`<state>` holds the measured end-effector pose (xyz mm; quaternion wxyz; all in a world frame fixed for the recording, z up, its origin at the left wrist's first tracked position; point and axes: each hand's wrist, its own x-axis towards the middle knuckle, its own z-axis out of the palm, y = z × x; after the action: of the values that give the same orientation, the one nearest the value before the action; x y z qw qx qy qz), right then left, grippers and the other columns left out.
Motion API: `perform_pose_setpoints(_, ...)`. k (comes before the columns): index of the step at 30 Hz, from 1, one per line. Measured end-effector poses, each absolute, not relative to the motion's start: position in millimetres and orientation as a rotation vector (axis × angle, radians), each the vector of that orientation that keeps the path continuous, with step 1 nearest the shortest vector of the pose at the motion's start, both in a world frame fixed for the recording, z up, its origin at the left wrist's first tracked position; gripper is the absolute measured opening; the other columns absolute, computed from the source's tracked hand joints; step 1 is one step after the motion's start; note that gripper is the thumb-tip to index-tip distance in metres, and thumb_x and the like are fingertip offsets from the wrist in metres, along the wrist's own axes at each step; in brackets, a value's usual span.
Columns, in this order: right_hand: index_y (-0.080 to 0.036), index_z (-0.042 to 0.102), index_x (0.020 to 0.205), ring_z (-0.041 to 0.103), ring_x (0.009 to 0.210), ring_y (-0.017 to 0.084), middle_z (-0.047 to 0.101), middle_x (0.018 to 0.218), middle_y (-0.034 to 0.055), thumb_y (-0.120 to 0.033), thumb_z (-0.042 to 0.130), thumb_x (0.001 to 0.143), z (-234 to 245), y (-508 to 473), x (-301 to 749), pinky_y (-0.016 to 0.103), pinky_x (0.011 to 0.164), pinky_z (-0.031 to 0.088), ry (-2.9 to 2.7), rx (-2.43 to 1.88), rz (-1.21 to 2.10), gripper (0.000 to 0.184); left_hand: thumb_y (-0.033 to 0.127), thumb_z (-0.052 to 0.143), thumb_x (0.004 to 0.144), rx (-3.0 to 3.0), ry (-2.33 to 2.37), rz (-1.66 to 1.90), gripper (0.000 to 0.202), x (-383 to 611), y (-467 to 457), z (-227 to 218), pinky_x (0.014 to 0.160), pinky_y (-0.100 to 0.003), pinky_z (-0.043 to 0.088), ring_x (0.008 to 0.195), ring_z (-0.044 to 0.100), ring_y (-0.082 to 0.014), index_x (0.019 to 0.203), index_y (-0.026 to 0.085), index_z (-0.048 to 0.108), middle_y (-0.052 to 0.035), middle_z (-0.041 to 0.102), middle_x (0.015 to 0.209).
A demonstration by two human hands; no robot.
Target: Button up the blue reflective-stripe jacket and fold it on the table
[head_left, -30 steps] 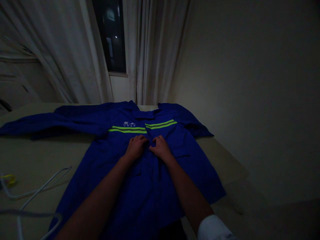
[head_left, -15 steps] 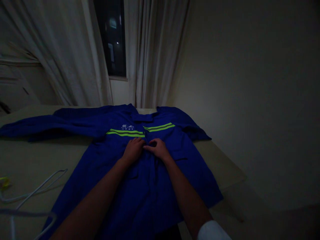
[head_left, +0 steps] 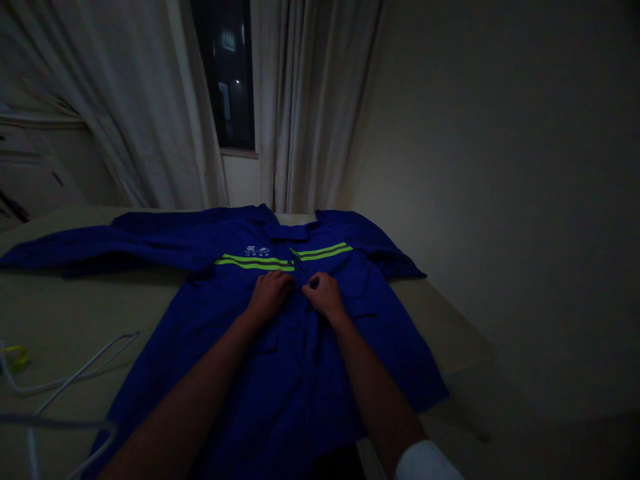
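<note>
A blue work jacket [head_left: 210, 393] with yellow-green striped bands lies spread, front up, with its collar at the far side. My left hand [head_left: 271, 293] rests on the chest just below the left band, its fingers bent and closed on the front opening's edge. Across the opening, my right hand [head_left: 324, 295] is closed in a pinch on the other front edge, thumb and forefinger together. A narrow gap separates the two hands. The fine detail under the fingertips is too dark to make out.
The jacket lies on a pale table [head_left: 145, 300], whose right edge runs close to the wall [head_left: 500, 200]. White hangers [head_left: 65, 383] and a small yellow item [head_left: 20, 359] lie at the left. Behind are curtains [head_left: 310, 113] and a dark window [head_left: 230, 87].
My right hand has moved slightly right, away from my left hand, and the gap between them has widened. The view has shifted a little.
</note>
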<state>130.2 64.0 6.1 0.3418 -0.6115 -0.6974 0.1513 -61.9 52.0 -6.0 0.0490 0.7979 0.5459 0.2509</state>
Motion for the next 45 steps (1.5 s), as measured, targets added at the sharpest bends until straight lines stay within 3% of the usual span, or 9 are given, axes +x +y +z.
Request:
perform_pose_setpoints(3, -0.021, 0.074, 0.073, 0.072, 0.087, 0.022, 0.078, 0.085, 0.0054, -0.025, 0.071, 0.074, 2.4, 69.2, 133.0, 0.030, 0.086, 0.053, -1.769, -1.537, 0.515, 0.005, 0.027, 0.055, 0.103, 2.448, 1.657, 0.796, 0.022, -62.6, 52.2, -6.0, 0.094, -0.041, 0.044, 0.113, 0.064, -0.0271, 0.116, 0.028, 0.072, -0.0069, 0.073, 0.118)
perform_pose_setpoints(11, -0.019, 0.078, 0.080, 0.072, 0.088, 0.023, 0.078, 0.088, 0.0059, -0.040, 0.071, 0.078, -9.2, 78.1, 130.0, 0.035, 0.087, 0.055, -1.521, -1.201, 0.880, 0.022, 0.023, 0.052, 0.104, 2.552, 1.588, 0.800, 0.027, -62.7, 49.8, -0.3, 0.094, -0.042, 0.044, 0.110, 0.063, -0.0270, 0.117, 0.028, 0.075, -0.0077, 0.074, 0.115)
perform_pose_setpoints(16, -0.017, 0.077, 0.079, 0.064, 0.068, 0.017, 0.075, 0.073, 0.0019, -0.046, 0.078, 0.067, -4.0, 77.4, 132.8, 0.028, 0.068, 0.050, -1.240, -1.194, 1.192, 0.031, 0.017, 0.055, 0.100, 2.633, 1.546, 0.773, 0.029, -61.6, 46.6, 0.7, 0.096, -0.042, 0.044, 0.111, 0.062, -0.0280, 0.119, 0.027, 0.074, -0.0086, 0.074, 0.116)
perform_pose_setpoints(20, -0.017, 0.074, 0.074, 0.052, 0.054, 0.011, 0.066, 0.060, -0.0033, -0.040, 0.082, 0.057, -0.6, 78.7, 136.6, 0.024, 0.056, 0.041, -1.201, -1.167, 1.361, 0.030, 0.017, 0.053, 0.101, 2.607, 1.584, 0.780, 0.029, -60.3, 47.1, -0.7, 0.094, -0.042, 0.044, 0.108, 0.063, -0.0277, 0.120, 0.025, 0.073, -0.0093, 0.073, 0.115)
perform_pose_setpoints(27, -0.018, 0.076, 0.089, 0.066, 0.072, 0.018, 0.076, 0.079, 0.0017, -0.045, 0.078, 0.066, -8.0, 83.0, 140.6, 0.029, 0.069, 0.053, -1.207, -1.202, 1.169, 0.036, 0.018, 0.050, 0.103, 2.620, 1.527, 0.785, 0.027, -61.5, 46.1, 4.3, 0.095, -0.041, 0.043, 0.106, 0.062, -0.0255, 0.113, 0.026, 0.073, -0.0076, 0.073, 0.114)
perform_pose_setpoints(30, -0.018, 0.077, 0.091, 0.071, 0.086, 0.022, 0.079, 0.091, 0.0053, -0.045, 0.072, 0.077, -13.0, 86.6, 139.2, 0.033, 0.082, 0.056, -1.380, -1.260, 0.963, 0.031, 0.020, 0.050, 0.103, 2.623, 1.509, 0.800, 0.027, -62.1, 45.6, 4.2, 0.095, -0.041, 0.042, 0.106, 0.061, -0.0253, 0.114, 0.028, 0.074, -0.0073, 0.073, 0.114)
perform_pose_setpoints(35, -0.018, 0.076, 0.087, 0.072, 0.091, 0.023, 0.079, 0.092, 0.0076, -0.036, 0.067, 0.084, -8.7, 102.7, 129.1, 0.037, 0.090, 0.056, -1.526, -1.353, 0.784, 0.020, 0.023, 0.050, 0.104, 2.635, 1.468, 0.808, 0.024, -61.6, 45.5, 1.1, 0.094, -0.041, 0.041, 0.105, 0.062, -0.0248, 0.111, 0.027, 0.073, -0.0059, 0.074, 0.111)
perform_pose_setpoints(40, -0.021, 0.076, 0.076, 0.070, 0.089, 0.024, 0.077, 0.087, 0.0058, -0.031, 0.080, 0.075, 1.0, 106.3, 125.1, 0.036, 0.090, 0.054, -1.692, -1.387, 0.699, 0.011, 0.021, 0.049, 0.103, 2.612, 1.512, 0.762, 0.025, -60.7, 47.2, -2.4, 0.093, -0.040, 0.042, 0.106, 0.063, -0.0249, 0.109, 0.025, 0.072, -0.0066, 0.074, 0.110)
perform_pose_setpoints(45, -0.020, 0.076, 0.081, 0.067, 0.085, 0.022, 0.073, 0.087, 0.0050, -0.024, 0.082, 0.070, 1.1, 84.7, 139.2, 0.033, 0.083, 0.052, -1.937, -1.476, 0.515, 0.013, 0.023, 0.052, 0.103, 2.501, 1.546, 0.797, 0.022, -59.8, 51.5, -7.3, 0.092, -0.041, 0.044, 0.106, 0.066, -0.0261, 0.108, 0.025, 0.073, -0.0064, 0.076, 0.109)
